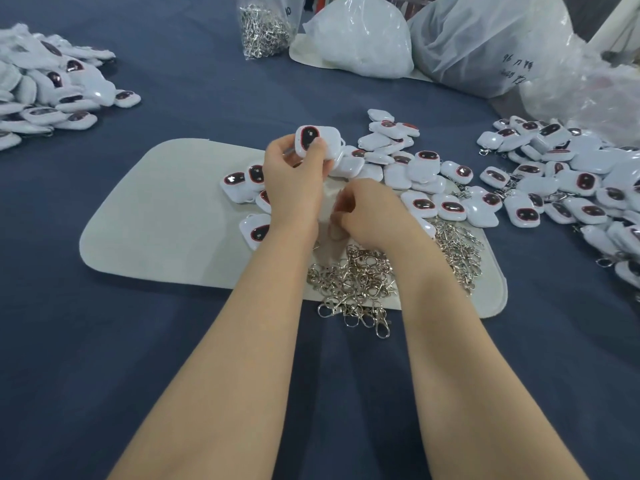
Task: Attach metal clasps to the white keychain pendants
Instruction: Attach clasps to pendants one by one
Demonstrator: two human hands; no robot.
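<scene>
Nearest the person, a heap of loose metal clasps [356,282] lies across the near edge of a pale mat [156,220] on the blue-covered table [104,341], some spilling onto the cloth. This is judged a supply kept within short reach of both hands. The right hand [370,213] hovers just beyond this heap with its fingers curled together as if pinching. The fingertips are blurred, so it cannot be told whether they hold a clasp. The left hand [294,174] is raised above the far side of the mat and grips one white pendant [318,140], dark face toward the camera, apparently presented for fitting. Behind the hands, unfitted pendants [415,168] are heaped on the mat's far right part, close enough to draw from. Toward the table's right edge a separate heap [571,174] shows clasps on several pieces and is judged to be finished work kept apart. A third heap [45,88] sits at the far left edge, its status unclear. At the far edge stand a clear bag of clasps [265,29] and white plastic bags [363,39], presumably reserve stock.
</scene>
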